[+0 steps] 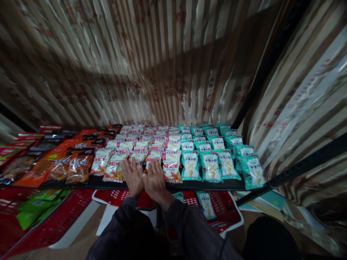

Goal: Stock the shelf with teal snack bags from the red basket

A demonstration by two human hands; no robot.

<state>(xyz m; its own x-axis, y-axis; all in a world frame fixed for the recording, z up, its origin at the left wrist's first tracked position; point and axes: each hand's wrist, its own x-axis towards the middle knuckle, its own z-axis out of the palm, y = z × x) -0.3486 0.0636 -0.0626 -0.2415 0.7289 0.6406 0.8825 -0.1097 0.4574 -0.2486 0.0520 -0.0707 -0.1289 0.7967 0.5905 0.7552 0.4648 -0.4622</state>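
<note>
Both my hands lie flat, side by side, on the front row of white and red snack bags (171, 167) in the middle of a black shelf (211, 185). My left hand (133, 178) has its fingers stretched out over a bag, and my right hand (155, 182) rests likewise on the one beside it. The two hands touch or nearly touch at the thumbs. Neither is wrapped round anything. To the right stand rows of teal and white snack bags (212, 168); orange and black snack bags (80, 164) fill the left.
Below the shelf is a red basket (230, 216) with a teal bag (206, 206) in it. At lower left, another red basket (58, 225) has green packets (40, 207) by it. Striped curtains (162, 65) hang behind, and a black post (260, 72) rises at right.
</note>
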